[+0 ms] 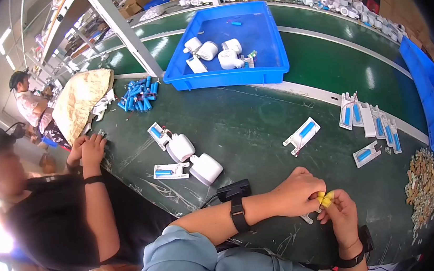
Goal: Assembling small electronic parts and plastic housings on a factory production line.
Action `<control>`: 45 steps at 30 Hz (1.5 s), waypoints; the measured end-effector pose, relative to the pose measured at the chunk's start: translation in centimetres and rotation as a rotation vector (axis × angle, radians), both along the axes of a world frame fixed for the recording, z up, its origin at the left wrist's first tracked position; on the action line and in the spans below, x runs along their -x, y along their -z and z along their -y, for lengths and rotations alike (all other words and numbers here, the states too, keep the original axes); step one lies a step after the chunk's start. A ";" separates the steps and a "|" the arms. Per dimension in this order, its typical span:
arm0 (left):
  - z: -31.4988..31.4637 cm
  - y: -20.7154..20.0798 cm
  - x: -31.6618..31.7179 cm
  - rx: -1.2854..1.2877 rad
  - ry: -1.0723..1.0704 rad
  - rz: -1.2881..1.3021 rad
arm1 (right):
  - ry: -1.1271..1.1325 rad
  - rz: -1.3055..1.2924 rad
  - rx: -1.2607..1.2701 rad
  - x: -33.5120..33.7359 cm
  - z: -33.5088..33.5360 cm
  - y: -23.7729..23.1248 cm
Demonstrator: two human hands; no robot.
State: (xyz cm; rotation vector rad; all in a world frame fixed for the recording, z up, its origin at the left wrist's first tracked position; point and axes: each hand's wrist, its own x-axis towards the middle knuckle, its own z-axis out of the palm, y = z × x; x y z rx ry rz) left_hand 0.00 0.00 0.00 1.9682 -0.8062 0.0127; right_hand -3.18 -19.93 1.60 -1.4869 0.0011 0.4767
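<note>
Near the close edge of the green table, the left hand and right hand pinch a small yellow piece between their fingertips, probably so each steadies it for the other. The row of white parts on the right stands close together, perhaps to keep the space before the hands free. Counted: one yellow piece, as far as can be told; two rounded housings on the table, with two white trays beside them; one lone tray ahead; four white casings in the blue bin. The heaped blue cells defy counting.
</note>
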 end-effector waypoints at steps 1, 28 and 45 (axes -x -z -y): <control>0.2 0.0 0.0 0.019 -0.009 0.013 | -0.001 -0.001 0.002 -0.1 0.1 0.0; -0.7 -0.5 -0.5 -0.107 0.067 0.062 | -0.098 0.147 0.107 0.1 0.0 0.8; 0.6 -1.4 -0.7 -0.106 0.061 0.046 | 0.818 0.137 0.296 6.6 12.4 -3.3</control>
